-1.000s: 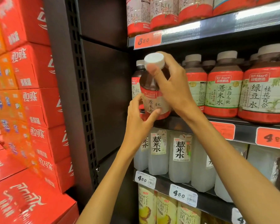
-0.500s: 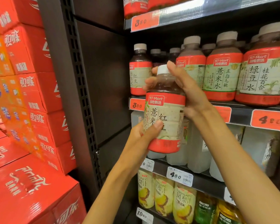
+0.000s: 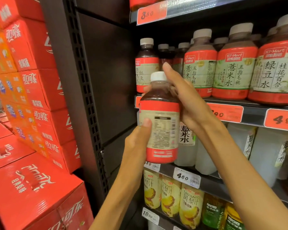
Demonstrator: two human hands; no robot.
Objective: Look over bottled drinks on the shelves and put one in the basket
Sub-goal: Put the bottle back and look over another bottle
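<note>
A dark drink bottle (image 3: 161,123) with a white cap and a red and cream label is held upright in front of the shelves, its printed back panel facing me. My right hand (image 3: 188,103) grips its neck and shoulder from the right. My left hand (image 3: 136,141) holds the lower body from the left, thumb pressed on the label. More bottles of the same kind (image 3: 145,67) stand on the middle shelf (image 3: 253,112) behind. No basket is in view.
Larger red-labelled bottles (image 3: 231,63) fill the middle shelf to the right. Cloudy white bottles (image 3: 204,155) stand one shelf down, yellow juice bottles (image 3: 170,196) below those. Stacked red cola cartons (image 3: 32,100) crowd the left beside a black upright (image 3: 83,97).
The bottle came off the middle shelf, down and toward me. It has been turned between both hands, so the back panel now faces me instead of the front label.
</note>
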